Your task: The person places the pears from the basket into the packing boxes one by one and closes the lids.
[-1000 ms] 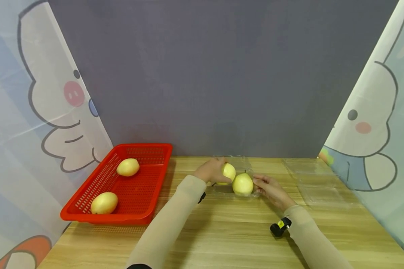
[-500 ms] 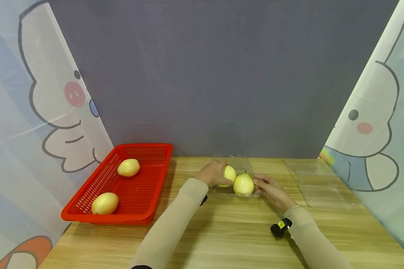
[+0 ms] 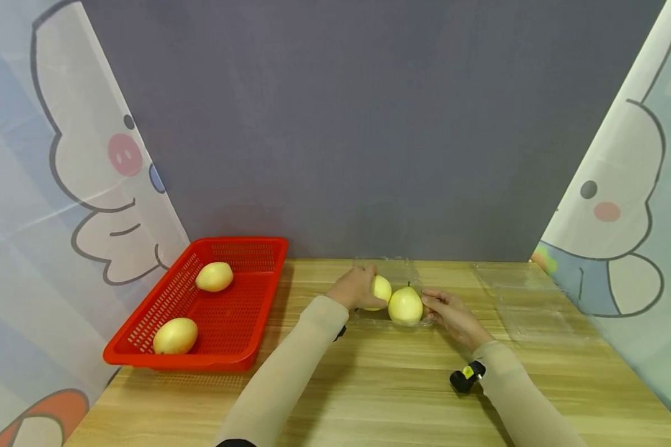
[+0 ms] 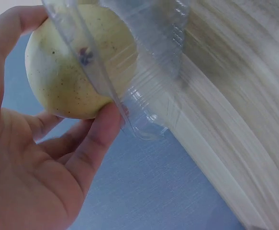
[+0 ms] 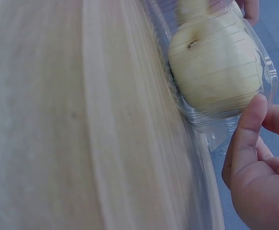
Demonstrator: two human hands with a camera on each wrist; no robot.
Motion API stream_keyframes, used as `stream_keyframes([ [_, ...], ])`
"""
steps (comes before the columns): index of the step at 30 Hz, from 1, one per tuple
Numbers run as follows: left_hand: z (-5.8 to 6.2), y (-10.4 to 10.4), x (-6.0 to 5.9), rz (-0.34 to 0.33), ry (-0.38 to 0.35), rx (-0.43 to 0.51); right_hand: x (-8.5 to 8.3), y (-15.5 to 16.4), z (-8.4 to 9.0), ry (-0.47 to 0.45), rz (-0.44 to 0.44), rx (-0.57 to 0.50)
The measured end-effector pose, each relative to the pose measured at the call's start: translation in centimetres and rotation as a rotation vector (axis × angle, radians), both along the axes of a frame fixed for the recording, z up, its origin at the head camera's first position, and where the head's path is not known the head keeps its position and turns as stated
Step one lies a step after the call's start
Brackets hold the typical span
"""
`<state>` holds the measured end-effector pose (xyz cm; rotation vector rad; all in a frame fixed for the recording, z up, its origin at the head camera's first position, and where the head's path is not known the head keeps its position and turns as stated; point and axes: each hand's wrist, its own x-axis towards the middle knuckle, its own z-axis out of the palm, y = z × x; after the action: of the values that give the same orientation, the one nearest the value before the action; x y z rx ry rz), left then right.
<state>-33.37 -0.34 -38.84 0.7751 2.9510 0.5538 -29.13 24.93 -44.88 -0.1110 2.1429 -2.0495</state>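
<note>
Spanning the whole foreground, the wooden table [image 3: 369, 397] carries everything, largest first: a red basket [image 3: 240, 347] at the left with two pears [image 3: 214, 277] lying well apart inside it, then a spare clear tray [image 3: 528, 304] at the right, then a clear plastic clamshell [image 3: 394, 273] at the middle back edge. Two more pears sit in that clamshell, touching each other. The left hand [image 3: 353, 288] curls round the left pear [image 3: 381, 290], thumb and fingers wrapped on its skin, as the left wrist view shows with the thin plastic wall crossing the fruit. The right hand [image 3: 450, 313] pinches the clamshell's right edge beside the right pear [image 3: 405, 305], the thumb pressed on the ribbed plastic.

The pear looks firm, fairly heavy for its size, smooth and somewhat slippery, and liable to bruise; a broad grasp round its widest part seems safest, not the stem. The clamshell looks light, flimsy and springy, so it probably needs steadying at its rim.
</note>
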Motion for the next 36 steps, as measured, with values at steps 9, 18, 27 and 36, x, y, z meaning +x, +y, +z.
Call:
stream_keyframes([
  [9,-0.29,0.45,0.2,-0.005,0.082,-0.145,0.13,0.03,0.11,0.0,-0.005,0.004],
  [18,-0.15,0.43,0.63,-0.012,0.086,-0.209,0.12,0.03,0.04,0.004,-0.006,0.006],
  [27,0.3,0.19,0.85,-0.003,0.061,-0.189,0.15,0.05,0.11,-0.006,-0.011,0.003],
  [36,0.13,0.23,0.96,0.001,0.113,-0.215,0.18,0.01,0.08,-0.006,-0.012,-0.003],
])
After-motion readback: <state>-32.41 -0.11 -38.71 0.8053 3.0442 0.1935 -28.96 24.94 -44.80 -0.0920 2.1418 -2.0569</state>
